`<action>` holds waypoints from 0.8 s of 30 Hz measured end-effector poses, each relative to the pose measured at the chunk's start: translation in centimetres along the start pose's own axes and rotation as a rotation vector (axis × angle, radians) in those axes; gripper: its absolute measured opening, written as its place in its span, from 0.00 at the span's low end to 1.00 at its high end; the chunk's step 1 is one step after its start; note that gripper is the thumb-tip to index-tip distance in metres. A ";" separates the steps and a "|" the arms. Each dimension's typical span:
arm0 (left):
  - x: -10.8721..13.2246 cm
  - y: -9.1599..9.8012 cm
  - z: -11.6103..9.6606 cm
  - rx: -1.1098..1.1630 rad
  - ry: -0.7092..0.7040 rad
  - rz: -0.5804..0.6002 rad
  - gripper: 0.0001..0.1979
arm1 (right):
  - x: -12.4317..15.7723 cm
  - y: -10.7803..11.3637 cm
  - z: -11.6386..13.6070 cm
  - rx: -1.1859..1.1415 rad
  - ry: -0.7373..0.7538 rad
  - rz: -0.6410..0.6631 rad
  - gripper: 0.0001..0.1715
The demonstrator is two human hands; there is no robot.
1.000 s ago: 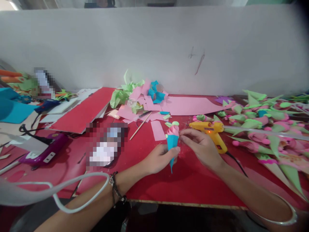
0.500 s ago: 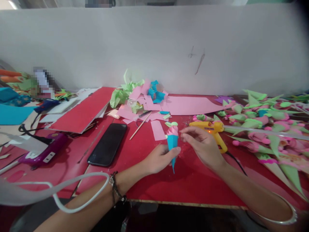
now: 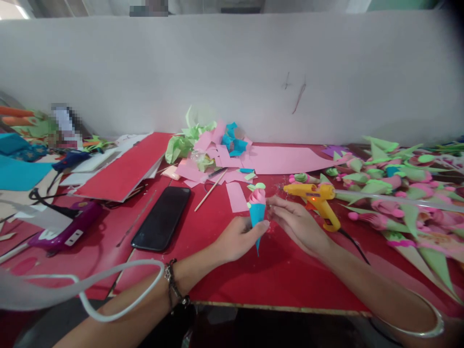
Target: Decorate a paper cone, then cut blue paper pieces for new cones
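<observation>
The person's left hand (image 3: 239,238) holds a blue cone (image 3: 257,213) above the front part of the red bench (image 3: 275,285), mouth up and tip down. The thumb lies across the front of the cone and the other fingers go behind it, pinching it between them. A rolled pink bloom (image 3: 257,195) fills the cone's mouth, with pale green bits (image 3: 260,185) at the top. The right hand (image 3: 295,221) is at the cone's right side, fingers bent and thumb drawn in close; whether they touch the cone or pinch anything cannot be told.

Just beyond the right hand lies a yellow glue gun (image 3: 322,193), its small light glowing orange, with a clear rod (image 3: 391,199) running from its back over heaped paper flowers (image 3: 377,186). Left of the cone lie a pink strip (image 3: 237,197), a thin stick (image 3: 210,190) and a black phone (image 3: 161,218). Behind them is a mound of pink, green and blue scraps (image 3: 219,154). Farther left, a purple power strip (image 3: 85,220) sits near a red sheet (image 3: 125,166). A pale panel (image 3: 217,72) stands along the far side.
</observation>
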State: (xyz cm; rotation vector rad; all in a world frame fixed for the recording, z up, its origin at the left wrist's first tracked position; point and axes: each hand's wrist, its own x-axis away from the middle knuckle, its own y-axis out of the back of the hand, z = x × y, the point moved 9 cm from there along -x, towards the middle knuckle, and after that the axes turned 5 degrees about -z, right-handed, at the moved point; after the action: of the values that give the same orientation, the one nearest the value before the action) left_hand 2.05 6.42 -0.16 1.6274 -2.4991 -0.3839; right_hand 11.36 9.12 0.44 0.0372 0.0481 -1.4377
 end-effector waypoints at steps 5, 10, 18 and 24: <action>-0.2 0.8 0.3 -0.127 -0.025 -0.100 0.19 | 1.0 -3.1 0.7 -0.126 -0.034 0.244 0.26; 0.0 0.5 0.0 -0.320 -0.085 -0.073 0.20 | 1.3 -2.7 1.0 0.069 0.015 0.206 0.13; 1.0 2.1 -3.7 -0.782 -0.309 0.023 0.24 | 1.1 -2.4 0.5 -0.189 -0.084 0.185 0.10; 1.8 13.6 -2.0 -1.372 -0.007 -0.239 0.24 | 0.6 -1.6 0.4 -0.371 -0.130 0.110 0.09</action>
State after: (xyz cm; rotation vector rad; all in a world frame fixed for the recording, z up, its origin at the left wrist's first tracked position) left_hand -10.17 9.69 5.63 1.1833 -1.2702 -1.6135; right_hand 9.81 8.32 0.80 -0.3532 0.2018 -1.3000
